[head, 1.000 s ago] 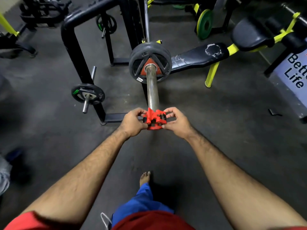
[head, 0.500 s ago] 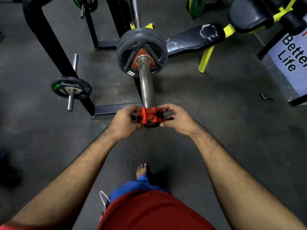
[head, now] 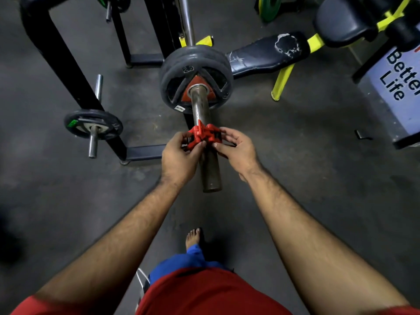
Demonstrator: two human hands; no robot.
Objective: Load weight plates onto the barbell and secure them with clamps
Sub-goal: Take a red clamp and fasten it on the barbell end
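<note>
On the bar's metal sleeve (head: 205, 123), partway along, sits a red clamp (head: 203, 134). The left hand (head: 179, 159) pinches the clamp's left side with curled fingers. The right hand (head: 236, 150) pinches its right side, thumb under and fingers on top. Both hands are closed around it. Farther up the sleeve sits a dark weight plate (head: 196, 77) marked "25". A white sign (head: 396, 87) on the right reads "Better Life".
</note>
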